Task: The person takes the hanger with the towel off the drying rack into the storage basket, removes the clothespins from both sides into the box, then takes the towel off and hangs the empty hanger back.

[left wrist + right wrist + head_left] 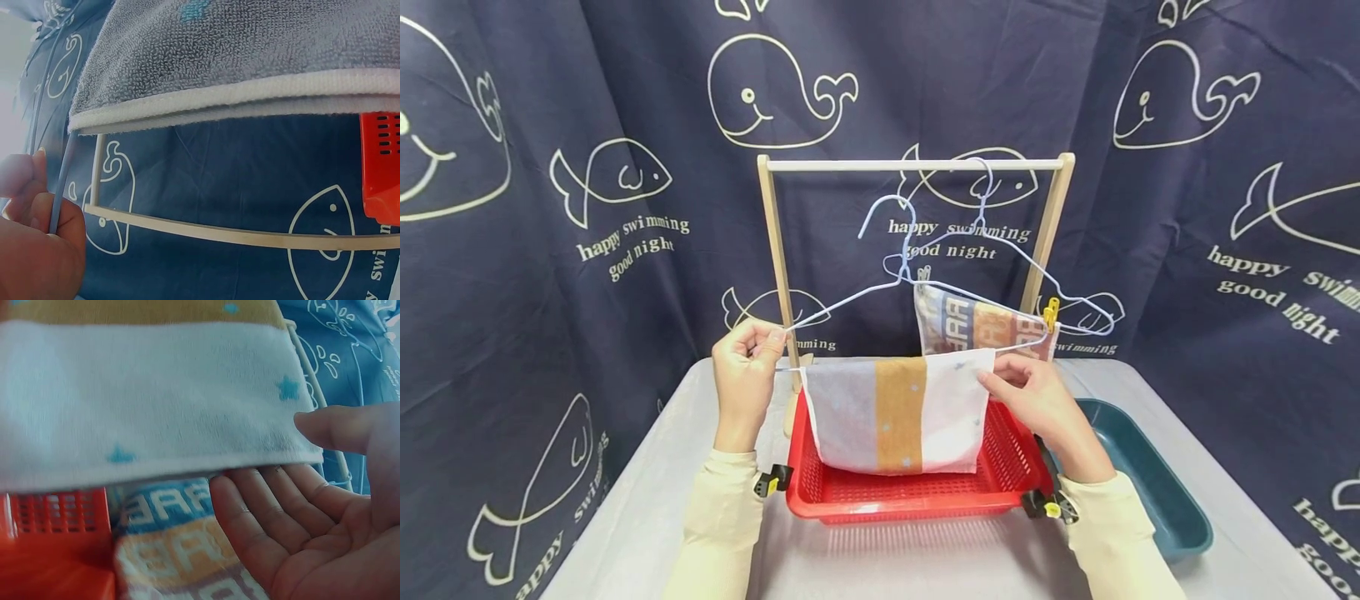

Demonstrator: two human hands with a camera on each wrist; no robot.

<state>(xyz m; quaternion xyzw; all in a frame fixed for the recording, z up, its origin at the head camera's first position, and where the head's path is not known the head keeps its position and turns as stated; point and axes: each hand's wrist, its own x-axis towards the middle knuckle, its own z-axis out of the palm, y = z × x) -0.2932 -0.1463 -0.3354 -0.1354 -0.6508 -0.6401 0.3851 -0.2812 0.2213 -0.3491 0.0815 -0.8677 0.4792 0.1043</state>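
Observation:
A light-blue wire hanger [865, 292] is held over the red basket, and my left hand [748, 358] grips its left end between thumb and fingers. Over its lower bar hangs a small towel [901, 417] striped grey, mustard and white with blue stars. My right hand [1037, 396] is at the towel's right edge. In the right wrist view its thumb lies near the front face, apart from the fingers [250, 512], whose tips reach under the white hem. The hanger's hook points up, below the rack's rail and apart from it.
Behind, a wooden rack [769, 225] with a white rail [865, 165] carries a second hanger [1022, 250]. A lettered towel [958, 321] hangs there with a yellow clip [1051, 312]. Below sits a red basket [917, 504]; a teal tray [1187, 521] stands to the right.

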